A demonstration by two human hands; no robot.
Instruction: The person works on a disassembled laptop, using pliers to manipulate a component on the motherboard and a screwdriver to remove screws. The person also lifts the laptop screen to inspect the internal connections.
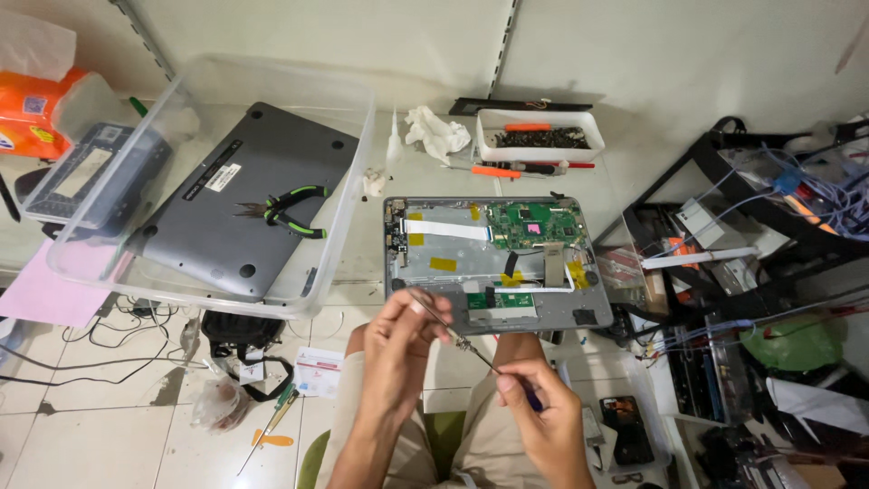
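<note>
Both forearms rise from the bottom edge of the view, bare, converging toward the middle. The left hand (398,349) is raised higher, its back to the camera, fingers curled together with fingertips pinched near the top. The right hand (534,412) sits lower and to the right, fingers folded in a closed, pen-like grip, thumb pressed against them.

Your screwdriver's handle (532,401) vanishes inside your right hand (541,418), and its tip (418,297) hides behind your left hand's (398,349) fingers, so whatever they pinch is too small to make out. Your forearms run off the bottom edge. The bits in the white tray (540,136) blur into a dark heap. The orange packet (32,110) is clipped by the left edge.
</note>
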